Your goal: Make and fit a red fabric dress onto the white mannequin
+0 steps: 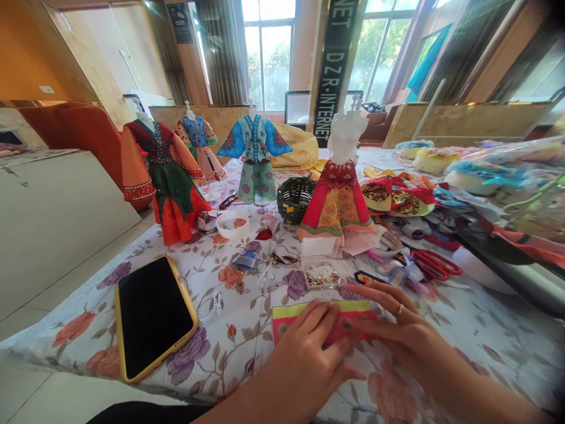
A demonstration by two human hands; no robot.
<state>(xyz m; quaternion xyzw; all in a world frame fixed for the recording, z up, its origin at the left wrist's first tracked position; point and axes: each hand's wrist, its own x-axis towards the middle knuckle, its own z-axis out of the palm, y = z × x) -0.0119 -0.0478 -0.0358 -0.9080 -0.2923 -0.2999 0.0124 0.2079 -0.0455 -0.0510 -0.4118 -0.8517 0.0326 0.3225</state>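
A pink cloth strip with a yellow top edge lies flat on the flowered tablecloth. Over its middle rests my left hand, fingers extended and slightly bent. My right hand, with a ring, reaches over the strip's right end, fingers stretched and apart. Parts of the strip are hidden under both hands. Just beyond them stands an open clear box of small gold beads. A doll form in a red and gold skirt stands behind the box.
A yellow-cased phone lies left. Dressed doll forms stand behind it, near a white ring and dark woven basket. Red-handled scissors and a fabric pile are on the right.
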